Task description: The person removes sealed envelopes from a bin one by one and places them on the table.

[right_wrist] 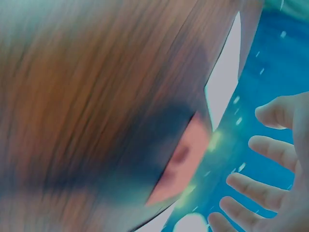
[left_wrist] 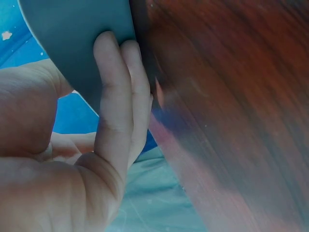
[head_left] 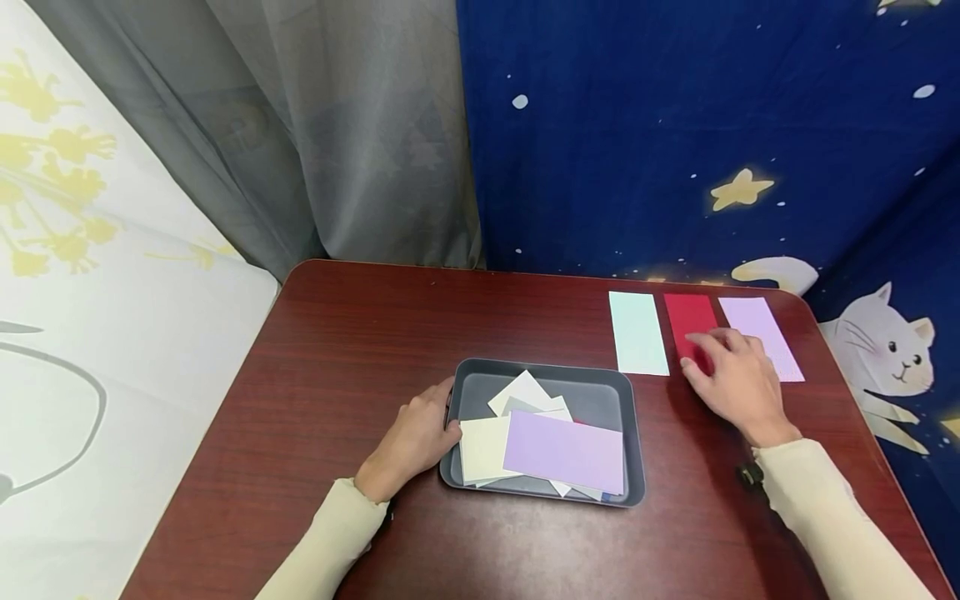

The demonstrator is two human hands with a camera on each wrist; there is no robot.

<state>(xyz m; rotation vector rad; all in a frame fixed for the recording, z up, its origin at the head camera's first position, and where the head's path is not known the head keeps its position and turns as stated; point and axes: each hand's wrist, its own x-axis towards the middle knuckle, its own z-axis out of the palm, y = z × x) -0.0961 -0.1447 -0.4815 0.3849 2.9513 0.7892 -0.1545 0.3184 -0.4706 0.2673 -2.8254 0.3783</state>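
Observation:
A grey rectangular tray [head_left: 632,442] holds a loose pile of paper cards, a purple card [head_left: 564,454] on top of cream cards [head_left: 483,450]. My left hand [head_left: 417,427] grips the tray's left side, thumb over the rim; in the left wrist view its fingers [left_wrist: 113,92] lie along the outer wall. Three cards lie in a row at the back right: pale mint [head_left: 639,333], red [head_left: 686,312] and lilac [head_left: 759,329]. Over the near part of the red card hovers my right hand [head_left: 738,383], holding nothing, its fingers spread apart in the right wrist view.
The dark red-brown wooden table [head_left: 360,350] has rounded back corners. A grey curtain [head_left: 375,125] and a blue curtain [head_left: 637,125] with stars and a cat hang right behind its back edge. White patterned cloth [head_left: 112,333] hangs on the left.

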